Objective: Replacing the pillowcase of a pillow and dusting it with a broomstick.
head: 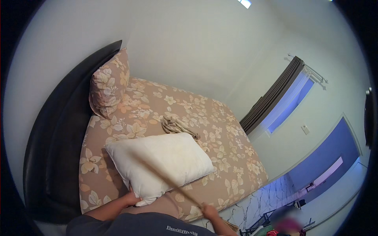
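Observation:
My left hand (pixel 133 198) grips the near left corner of a bare white pillow (pixel 180 156), which lies tilted on a mattress with a brown floral sheet (pixel 230 174). In my right hand (pixel 209 211) is a thin bundle of sticks (pixel 174 185), seemingly a stick broom. Its far end, blurred by motion, passes over the pillow. The other end (pixel 230 225) of the bundle shows behind my wrist. Just beyond the pillow lies a crumpled beige patterned cloth (pixel 177 126).
A pillow in a matching floral case (pixel 109 85) leans against the dark padded headboard (pixel 62 129). Walls bound the far side. At the right are a grey curtain (pixel 274 94), a doorway (pixel 322 165), marble-patterned floor (pixel 254 203) and a dark metal rack (pixel 265 216) beside a blurred shape.

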The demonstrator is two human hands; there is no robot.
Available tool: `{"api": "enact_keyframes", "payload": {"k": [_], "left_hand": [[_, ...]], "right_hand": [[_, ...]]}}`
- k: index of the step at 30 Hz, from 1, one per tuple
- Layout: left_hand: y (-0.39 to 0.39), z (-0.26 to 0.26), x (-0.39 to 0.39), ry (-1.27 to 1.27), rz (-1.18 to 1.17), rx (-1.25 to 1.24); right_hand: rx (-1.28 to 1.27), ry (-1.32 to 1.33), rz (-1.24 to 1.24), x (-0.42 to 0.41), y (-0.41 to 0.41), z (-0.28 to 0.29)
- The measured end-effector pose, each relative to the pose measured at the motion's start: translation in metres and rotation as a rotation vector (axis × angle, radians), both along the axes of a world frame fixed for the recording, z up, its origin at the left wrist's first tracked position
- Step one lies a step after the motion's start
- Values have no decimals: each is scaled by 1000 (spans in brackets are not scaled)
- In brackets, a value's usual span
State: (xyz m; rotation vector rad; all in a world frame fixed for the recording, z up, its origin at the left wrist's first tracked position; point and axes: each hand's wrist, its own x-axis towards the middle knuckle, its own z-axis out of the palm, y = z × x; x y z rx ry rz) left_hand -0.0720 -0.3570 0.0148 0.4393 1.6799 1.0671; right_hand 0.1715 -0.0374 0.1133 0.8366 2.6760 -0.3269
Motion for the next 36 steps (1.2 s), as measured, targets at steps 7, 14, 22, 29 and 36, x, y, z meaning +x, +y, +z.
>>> {"api": "enact_keyframes", "payload": {"k": [7,14,22,29,36], "left_hand": [[-59,38,-58,525,-100,166],[-85,107,-96,829,259,-429],[19,113,-85,977,102,-275],[35,46,-94,1123,245,-301],[23,7,-95,1304,384,-158]], "right_hand": [[169,289,-508,15,107,3],[-203,374,-245,-30,-3,39],[183,155,-370,16,69,-29],[-108,516,-630,16,91,-2],[-10,71,-330,9,49,-26]]}}
